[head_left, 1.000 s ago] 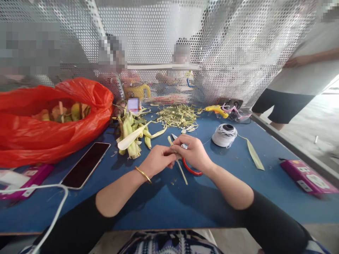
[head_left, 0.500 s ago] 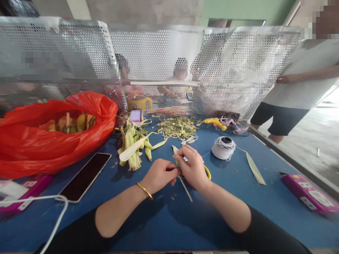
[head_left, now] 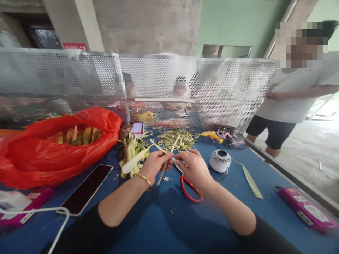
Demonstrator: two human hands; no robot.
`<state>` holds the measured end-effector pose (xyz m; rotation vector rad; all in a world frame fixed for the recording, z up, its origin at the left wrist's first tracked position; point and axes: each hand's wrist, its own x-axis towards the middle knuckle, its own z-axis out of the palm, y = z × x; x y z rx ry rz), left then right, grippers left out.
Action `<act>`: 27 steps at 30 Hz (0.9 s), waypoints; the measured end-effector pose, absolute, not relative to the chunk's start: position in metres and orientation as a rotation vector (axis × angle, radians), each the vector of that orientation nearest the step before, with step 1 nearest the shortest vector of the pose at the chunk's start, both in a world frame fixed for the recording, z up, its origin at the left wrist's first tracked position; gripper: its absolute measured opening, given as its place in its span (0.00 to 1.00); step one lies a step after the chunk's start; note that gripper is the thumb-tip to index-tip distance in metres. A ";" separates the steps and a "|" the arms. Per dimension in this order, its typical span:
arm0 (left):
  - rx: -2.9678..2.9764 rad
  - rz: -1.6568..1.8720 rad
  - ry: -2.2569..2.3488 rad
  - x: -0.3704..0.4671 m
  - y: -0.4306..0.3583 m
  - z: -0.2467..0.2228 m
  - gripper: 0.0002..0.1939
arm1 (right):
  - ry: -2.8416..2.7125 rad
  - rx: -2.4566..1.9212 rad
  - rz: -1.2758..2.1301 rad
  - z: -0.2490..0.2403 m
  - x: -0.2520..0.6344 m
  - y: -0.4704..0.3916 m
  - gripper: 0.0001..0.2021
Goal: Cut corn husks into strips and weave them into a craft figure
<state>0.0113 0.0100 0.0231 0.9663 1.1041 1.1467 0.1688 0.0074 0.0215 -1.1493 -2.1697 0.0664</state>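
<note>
My left hand [head_left: 155,165], with a gold bangle at the wrist, pinches pale corn husk strips [head_left: 174,144] that cross at its fingertips. Fingertip to fingertip with it, my right hand [head_left: 194,165] is closed in a pinch at the inner end of the strips; its fingers partly hide what they grip. Under the right hand lie scissors [head_left: 191,189], one red handle loop and part of the blades showing. Left of my hands is a bundle of corn husks [head_left: 131,155]. A heap of cut husk pieces [head_left: 178,139] lies beyond them.
A red plastic bag [head_left: 60,158] and a phone [head_left: 87,188] are on the left. To the right are a white thread spool [head_left: 220,161], a single husk leaf [head_left: 251,181], a yellow glue gun [head_left: 212,135] and a purple case [head_left: 305,208]. A perforated screen [head_left: 159,76] stands behind; a person [head_left: 293,95] stands right.
The view has tilted up. My hands have moved slightly left and apart, uncovering the red scissors handle. The strips, earlier one narrow line between my hands, now cross and point upward.
</note>
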 end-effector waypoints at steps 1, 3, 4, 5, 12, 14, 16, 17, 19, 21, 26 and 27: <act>0.973 1.166 1.093 0.012 0.013 0.026 0.15 | -2.186 -1.135 0.049 0.025 0.167 0.010 0.08; 0.998 1.210 1.069 0.015 0.018 0.031 0.15 | -2.199 -1.116 0.032 0.035 0.166 0.015 0.08; 1.021 1.226 1.057 0.015 0.021 0.033 0.15 | -2.200 -1.115 0.036 0.039 0.166 0.018 0.08; 1.048 1.238 1.049 0.015 0.024 0.035 0.15 | -2.194 -1.120 0.045 0.043 0.166 0.020 0.08; 1.133 1.203 1.052 0.019 0.037 0.033 0.10 | -2.141 -1.129 0.062 0.043 0.173 0.028 0.09; 1.070 1.186 1.040 0.022 0.038 0.028 0.09 | -2.158 -1.113 0.024 0.037 0.174 0.028 0.10; 0.983 1.181 1.025 0.023 0.039 0.025 0.09 | -2.149 -1.109 -0.002 0.032 0.174 0.029 0.10; 0.945 1.175 1.007 0.022 0.039 0.025 0.09 | -2.127 -1.115 -0.006 0.031 0.174 0.029 0.09; 0.888 1.139 0.949 0.019 0.040 0.027 0.11 | -2.076 -1.139 -0.003 0.030 0.175 0.031 0.09; 0.831 1.101 0.890 0.014 0.041 0.030 0.13 | -2.034 -1.156 0.001 0.031 0.176 0.032 0.09; 0.791 1.084 0.900 0.011 0.041 0.032 0.08 | -1.974 -1.093 -0.151 0.035 0.177 0.029 0.07; 0.796 1.099 0.902 0.012 0.041 0.032 0.05 | -1.962 -1.072 -0.226 0.036 0.177 0.027 0.07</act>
